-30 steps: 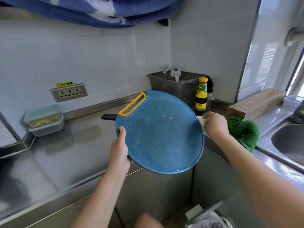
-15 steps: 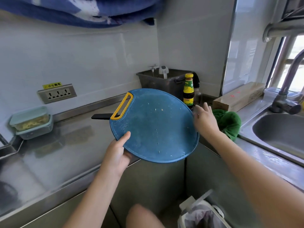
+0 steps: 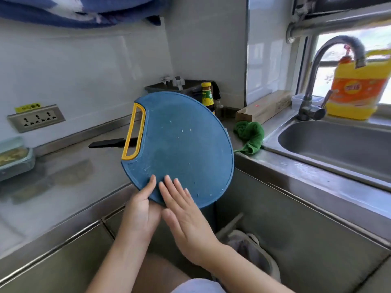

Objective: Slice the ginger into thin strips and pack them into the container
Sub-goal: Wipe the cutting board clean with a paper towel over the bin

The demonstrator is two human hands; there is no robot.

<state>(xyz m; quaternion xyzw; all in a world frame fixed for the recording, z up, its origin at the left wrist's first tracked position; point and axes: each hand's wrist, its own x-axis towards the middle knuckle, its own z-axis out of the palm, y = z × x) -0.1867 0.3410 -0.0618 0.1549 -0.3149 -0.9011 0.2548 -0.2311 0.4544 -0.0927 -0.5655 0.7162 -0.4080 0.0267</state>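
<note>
Holding round scuffed blue board (image 3: 182, 144), left hand (image 3: 139, 212).

kitchen | steel sink (image 3: 330, 144) | faucet (image 3: 317, 77) | steel counter (image 3: 63, 187) | sauce bottle (image 3: 207, 95)

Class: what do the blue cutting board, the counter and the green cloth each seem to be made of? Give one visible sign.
Blue cutting board: likely plastic, matte; even moulded colour, yellow rim round the handle hole.
Counter: looks like stainless steel, semi-glossy; grey sheen, blurred reflections.
Green cloth: soft textile, perhaps microfibre; fuzzy, crumpled folds.
</note>
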